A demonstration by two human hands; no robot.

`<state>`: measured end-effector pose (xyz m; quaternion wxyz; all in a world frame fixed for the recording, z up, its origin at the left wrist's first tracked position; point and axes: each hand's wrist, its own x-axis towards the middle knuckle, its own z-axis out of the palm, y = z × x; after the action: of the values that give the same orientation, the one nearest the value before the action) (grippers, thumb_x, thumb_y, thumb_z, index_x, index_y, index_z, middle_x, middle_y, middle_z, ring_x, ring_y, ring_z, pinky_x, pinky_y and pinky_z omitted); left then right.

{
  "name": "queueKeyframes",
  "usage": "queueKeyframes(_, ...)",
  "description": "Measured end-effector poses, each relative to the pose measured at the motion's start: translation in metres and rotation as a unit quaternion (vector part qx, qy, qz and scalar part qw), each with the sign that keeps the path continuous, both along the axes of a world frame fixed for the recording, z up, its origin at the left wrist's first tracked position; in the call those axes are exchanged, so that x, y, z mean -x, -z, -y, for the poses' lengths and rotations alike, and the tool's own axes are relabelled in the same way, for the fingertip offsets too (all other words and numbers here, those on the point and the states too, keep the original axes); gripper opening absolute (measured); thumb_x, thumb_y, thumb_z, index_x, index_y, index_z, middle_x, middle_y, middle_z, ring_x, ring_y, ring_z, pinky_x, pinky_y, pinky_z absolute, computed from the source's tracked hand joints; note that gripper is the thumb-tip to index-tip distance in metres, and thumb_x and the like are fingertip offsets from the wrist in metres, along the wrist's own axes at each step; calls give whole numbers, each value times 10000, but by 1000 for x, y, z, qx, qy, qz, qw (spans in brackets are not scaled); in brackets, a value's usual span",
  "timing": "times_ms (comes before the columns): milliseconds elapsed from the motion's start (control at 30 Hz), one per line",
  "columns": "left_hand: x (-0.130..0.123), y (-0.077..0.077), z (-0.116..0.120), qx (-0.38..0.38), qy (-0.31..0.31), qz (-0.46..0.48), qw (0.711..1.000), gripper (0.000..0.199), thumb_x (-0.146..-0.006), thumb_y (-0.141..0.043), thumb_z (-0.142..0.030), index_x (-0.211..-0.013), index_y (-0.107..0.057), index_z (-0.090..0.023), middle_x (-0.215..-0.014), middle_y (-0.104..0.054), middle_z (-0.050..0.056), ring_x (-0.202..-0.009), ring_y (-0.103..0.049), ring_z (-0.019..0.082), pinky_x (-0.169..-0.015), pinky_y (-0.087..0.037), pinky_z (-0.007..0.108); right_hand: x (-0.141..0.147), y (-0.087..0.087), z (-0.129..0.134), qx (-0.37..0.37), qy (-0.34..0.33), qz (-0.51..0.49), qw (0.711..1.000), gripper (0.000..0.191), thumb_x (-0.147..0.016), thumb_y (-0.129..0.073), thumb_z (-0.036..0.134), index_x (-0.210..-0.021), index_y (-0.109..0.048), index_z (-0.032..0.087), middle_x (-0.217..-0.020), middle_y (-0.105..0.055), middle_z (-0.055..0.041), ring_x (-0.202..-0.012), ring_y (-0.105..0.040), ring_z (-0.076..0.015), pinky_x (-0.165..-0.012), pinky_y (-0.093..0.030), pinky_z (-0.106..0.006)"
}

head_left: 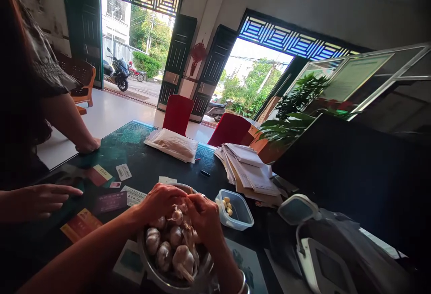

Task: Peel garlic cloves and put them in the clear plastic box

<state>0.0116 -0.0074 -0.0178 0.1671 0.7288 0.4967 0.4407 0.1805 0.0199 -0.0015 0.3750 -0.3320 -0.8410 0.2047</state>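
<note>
A metal bowl (145, 262) full of whole garlic bulbs (164, 256) stands in front of me on the dark desk. Over its far part my left hand (165, 199) and my right hand (204, 213) meet, fingers pinched together at the fingertips. Whatever lies between them is too small and hidden to name. Right of the bowl, a clear plastic box (243, 215) contains several peeled cloves (228, 206).
Another person's hands rest on and point over the desk (134, 143) at left, near scattered cards (111, 201). Beyond are a plastic-wrapped packet (171, 145) and stacked papers (249, 168). A dark monitor (350, 177) and a white device (323, 262) stand at right.
</note>
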Motion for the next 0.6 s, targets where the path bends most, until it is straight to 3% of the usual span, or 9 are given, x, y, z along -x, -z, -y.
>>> queueKeyframes(200,-2,6,-2,-34,30,7,999,244,-813,-552,-190,-996,-714,-185,-938,-728,72,-826,-678,198,-732,-503,246,1,3,0,-28,36,-6,999,165,-811,-526,185,-681,-627,181,-604,-604,17,-542,-514,-110,-544,-376,-212)
queueKeyframes(367,-1,11,-5,-43,29,3,999,240,-750,-606,-153,-954,-726,-193,-886,-737,52,-775,-677,178,-720,-506,238,2,9,-2,-35,34,2,999,147,-784,-544,179,-655,-614,179,-591,-589,21,-545,-504,-108,-551,-372,-206)
queueKeyframes(600,-3,2,1,-32,25,3,999,140,-783,-614,-233,-816,-744,-192,-870,-707,51,-725,-641,138,-665,-481,209,2,4,-1,-14,21,7,1000,127,-778,-536,171,-693,-630,178,-616,-614,13,-549,-518,-110,-545,-371,-205)
